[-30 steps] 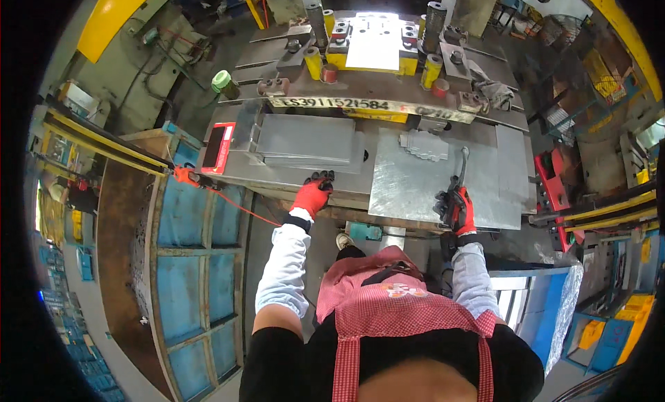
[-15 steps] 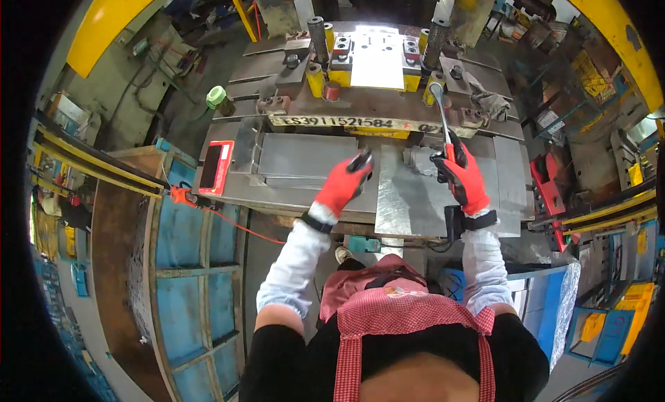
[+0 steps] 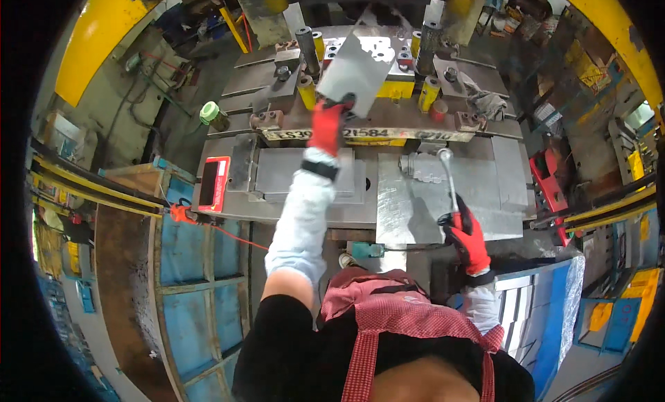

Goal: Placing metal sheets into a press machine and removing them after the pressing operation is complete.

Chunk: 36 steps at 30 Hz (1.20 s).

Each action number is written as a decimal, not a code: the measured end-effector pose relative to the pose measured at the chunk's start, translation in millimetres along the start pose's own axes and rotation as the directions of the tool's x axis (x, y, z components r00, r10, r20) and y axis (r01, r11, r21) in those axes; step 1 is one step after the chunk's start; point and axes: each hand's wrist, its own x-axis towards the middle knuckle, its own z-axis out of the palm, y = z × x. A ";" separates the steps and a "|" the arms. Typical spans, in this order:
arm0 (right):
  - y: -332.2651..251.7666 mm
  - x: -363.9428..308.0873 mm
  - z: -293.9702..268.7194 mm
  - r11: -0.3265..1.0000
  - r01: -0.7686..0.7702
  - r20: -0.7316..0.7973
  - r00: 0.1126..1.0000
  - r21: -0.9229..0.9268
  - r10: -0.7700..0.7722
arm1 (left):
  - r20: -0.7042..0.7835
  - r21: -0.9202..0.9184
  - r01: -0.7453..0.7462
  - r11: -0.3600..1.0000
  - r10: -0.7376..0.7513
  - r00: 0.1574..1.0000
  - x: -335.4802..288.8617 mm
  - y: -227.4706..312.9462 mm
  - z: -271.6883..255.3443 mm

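Observation:
My left hand, in a red glove with black fingertips, reaches forward and grips the near end of a flat grey metal sheet. The sheet is tilted and slanted over the press die, hiding part of it. My right hand, gloved alike, is closed around the red handle of a long tool with a round silver head. That head is beside a small pile of shaped metal pieces on a shiny metal plate. A stack of grey sheets lies below my left forearm.
Two dark guide posts and yellow blocks rise around the die. At the table's left lies a red-framed dark panel; a green-lidded bottle stands farther left. A blue-sided crate is near my right elbow, and a rag lies right of the die.
My left hand has gone forward to the die and now holds a sheet; the bright sheet no longer lies flat there. My right hand has drawn the tool back toward me.

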 end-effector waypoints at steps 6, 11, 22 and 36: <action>-52.3 -8.7 -4.9 0.925 0.160 0.107 0.986 -0.344 -0.131 | 0.138 0.471 0.016 0.882 -0.092 0.986 -31.1 120.5 -62.1; -69.5 15.0 26.0 0.682 0.535 0.426 0.837 -0.498 -0.344 | 0.927 0.345 -0.893 0.290 0.044 0.372 -23.9 147.4 -42.5; -52.6 10.2 49.7 0.964 -0.095 0.428 0.904 0.247 -0.020 | 0.607 -0.214 0.417 0.883 -0.214 0.765 -15.7 75.3 -44.8; -79.2 253.8 64.3 0.984 0.122 0.346 0.924 0.128 -0.159 | 0.443 -0.477 0.525 0.705 -0.323 0.836 -34.1 -28.1 14.9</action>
